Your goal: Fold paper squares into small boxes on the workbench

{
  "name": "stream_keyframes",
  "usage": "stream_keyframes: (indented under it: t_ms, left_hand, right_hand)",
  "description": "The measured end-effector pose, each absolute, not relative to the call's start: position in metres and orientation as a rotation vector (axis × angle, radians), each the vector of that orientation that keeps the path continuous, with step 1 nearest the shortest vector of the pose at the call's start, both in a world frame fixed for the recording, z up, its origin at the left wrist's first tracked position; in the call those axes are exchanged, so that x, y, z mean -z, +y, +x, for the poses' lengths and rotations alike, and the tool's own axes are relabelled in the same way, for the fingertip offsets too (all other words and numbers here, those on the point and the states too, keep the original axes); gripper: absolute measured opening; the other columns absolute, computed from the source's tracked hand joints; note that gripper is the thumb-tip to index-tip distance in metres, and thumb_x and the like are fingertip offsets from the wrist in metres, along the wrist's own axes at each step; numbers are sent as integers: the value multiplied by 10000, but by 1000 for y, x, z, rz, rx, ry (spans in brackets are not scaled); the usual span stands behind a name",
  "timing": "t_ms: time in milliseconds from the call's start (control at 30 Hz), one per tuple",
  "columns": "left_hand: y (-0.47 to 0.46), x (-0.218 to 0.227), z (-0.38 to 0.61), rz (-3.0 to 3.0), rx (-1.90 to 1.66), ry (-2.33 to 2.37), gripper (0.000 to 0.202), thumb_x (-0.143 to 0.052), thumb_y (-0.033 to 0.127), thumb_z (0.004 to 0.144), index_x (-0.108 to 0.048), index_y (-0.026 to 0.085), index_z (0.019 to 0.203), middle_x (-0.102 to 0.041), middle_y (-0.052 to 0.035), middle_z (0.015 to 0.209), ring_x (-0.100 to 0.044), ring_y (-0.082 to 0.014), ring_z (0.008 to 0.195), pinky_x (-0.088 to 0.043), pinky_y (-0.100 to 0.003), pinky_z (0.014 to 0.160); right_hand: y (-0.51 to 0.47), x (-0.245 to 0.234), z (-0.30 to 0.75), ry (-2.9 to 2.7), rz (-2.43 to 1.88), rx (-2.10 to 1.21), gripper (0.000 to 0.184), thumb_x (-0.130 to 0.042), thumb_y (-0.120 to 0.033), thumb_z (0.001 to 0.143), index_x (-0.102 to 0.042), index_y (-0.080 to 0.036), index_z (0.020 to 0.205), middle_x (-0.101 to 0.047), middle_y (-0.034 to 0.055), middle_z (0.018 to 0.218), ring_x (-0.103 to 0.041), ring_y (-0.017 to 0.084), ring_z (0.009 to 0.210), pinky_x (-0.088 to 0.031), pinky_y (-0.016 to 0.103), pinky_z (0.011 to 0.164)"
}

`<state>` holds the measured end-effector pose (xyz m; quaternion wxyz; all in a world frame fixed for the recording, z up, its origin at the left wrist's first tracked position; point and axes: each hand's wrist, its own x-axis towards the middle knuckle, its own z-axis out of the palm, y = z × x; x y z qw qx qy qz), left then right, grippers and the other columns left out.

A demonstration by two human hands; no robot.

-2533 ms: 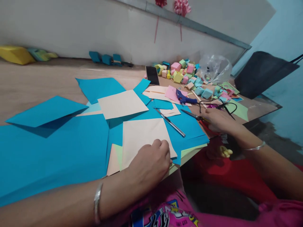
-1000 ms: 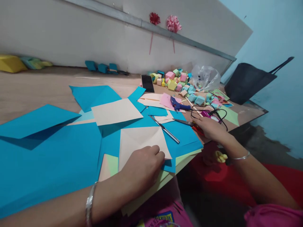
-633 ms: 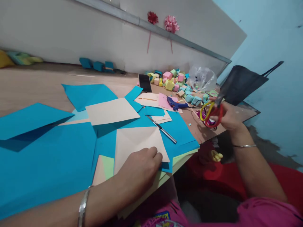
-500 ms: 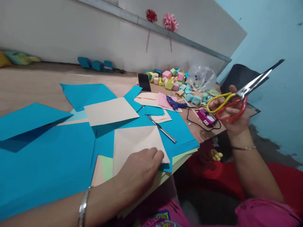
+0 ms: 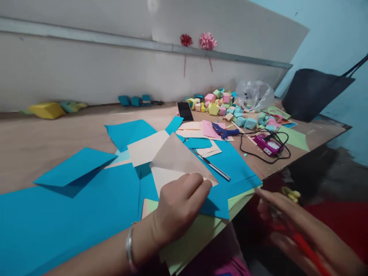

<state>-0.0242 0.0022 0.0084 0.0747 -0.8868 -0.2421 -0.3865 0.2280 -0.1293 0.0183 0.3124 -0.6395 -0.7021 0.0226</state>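
Observation:
My left hand [image 5: 178,207] pinches the near corner of a peach paper sheet [image 5: 175,157] and lifts it, so the sheet stands folded up over the blue sheets [image 5: 71,214] on the wooden table [image 5: 43,142]. My right hand [image 5: 287,218] is low at the table's near right edge, smeared by motion. The red handle of the scissors [image 5: 306,249] shows along its fingers. A silver bangle is on my left wrist.
A metal craft knife [image 5: 214,166] lies right of the peach sheet. Farther back are a blue glue gun [image 5: 224,131], a pink device with a black cord [image 5: 267,143], a phone [image 5: 184,110], several paper cubes [image 5: 227,103], a plastic bag [image 5: 254,94] and a black bag [image 5: 313,92].
My right hand picked the scissors off the table, raised them, then dropped low toward the near edge. My left hand lifted the peach sheet's corner up from flat.

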Motion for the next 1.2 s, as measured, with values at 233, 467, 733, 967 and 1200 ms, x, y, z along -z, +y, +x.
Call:
stream_keyframes:
  t_ms: [233, 467, 733, 967, 1200]
  left_hand:
    - [7, -14, -30, -2511, 1030, -685, 148, -527, 122, 913, -593, 107, 1044, -592, -20, 698, -519, -143, 597, -386, -270, 490]
    - [7, -14, -29, -2537, 999, -734, 235, -445, 108, 937, -577, 162, 750, -534, -23, 658, -470, -142, 568, -346, -290, 487]
    - [5, -15, -30, -2527, 948, -724, 228, -393, 113, 954, -606, 154, 884, -554, -28, 686, -478, -140, 571, -353, -284, 478]
    - [6, -15, -31, -2514, 925, -688, 209, -410, 118, 955, -584, 118, 1070, -576, -25, 696, -519, -141, 584, -404, -260, 484]
    - [6, -14, -29, -2502, 913, -669, 191, -443, 114, 937, -593, 99, 1053, -578, -29, 702, -510, -154, 569, -382, -279, 461]
  right_hand:
    - [-100, 17, 185, -1778, -1688, -69, 556, -609, -384, 852, -456, -310, 1382, -611, 66, 1016, -652, 191, 862, -583, 276, 708]
    - [-98, 22, 165, -1796, -1610, -5, 582, -611, -339, 855, -445, -274, 1409, -564, 45, 914, -623, 159, 735, -554, 246, 634]
    - [-92, 24, 160, -1790, -1640, -9, 585, -592, -346, 871, -425, -264, 1426, -576, 48, 884, -633, 173, 733, -549, 263, 623]
    - [-93, 28, 161, -1785, -1630, 14, 578, -594, -334, 876, -421, -258, 1422, -565, 39, 855, -627, 163, 717, -540, 248, 612]
    - [-93, 27, 161, -1800, -1638, 9, 529, -593, -346, 878, -457, -254, 1381, -558, 27, 844, -629, 155, 690, -549, 255, 613]
